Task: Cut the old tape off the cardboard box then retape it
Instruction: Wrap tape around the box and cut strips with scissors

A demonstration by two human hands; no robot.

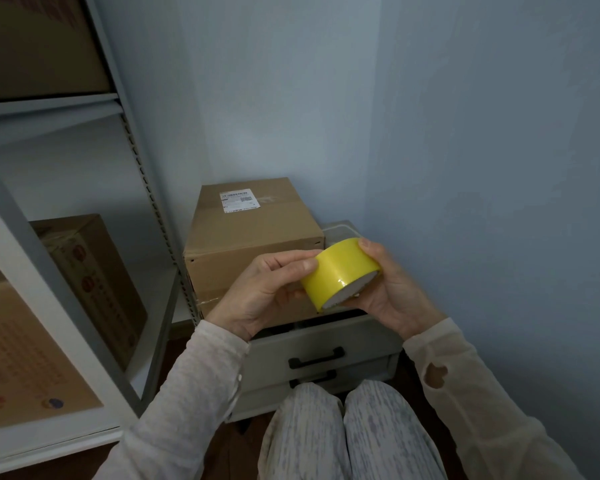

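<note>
Cardboard box (pixel 253 237) atop white drawer unit (pixel 326 337); metal shelf rack (pixel 153 285) at left carries printed box (pixel 94 282).

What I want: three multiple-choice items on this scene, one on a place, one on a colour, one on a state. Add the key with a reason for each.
1. Where does the labelled cardboard box stand?
A. on a shelf of the metal rack
B. on the white drawer unit
C. on the person's lap

2. What colour is the tape roll?
A. brown
B. clear
C. yellow

3. How is the tape roll held?
A. by both hands
B. by one hand alone
C. by no hand; it lies on the box

Key:
1 B: the box sits right above the drawers, beside the rack, not in it.
2 C: its outer band is bright yellow.
3 A: the left hand and the right hand each grip one side of it.
</note>
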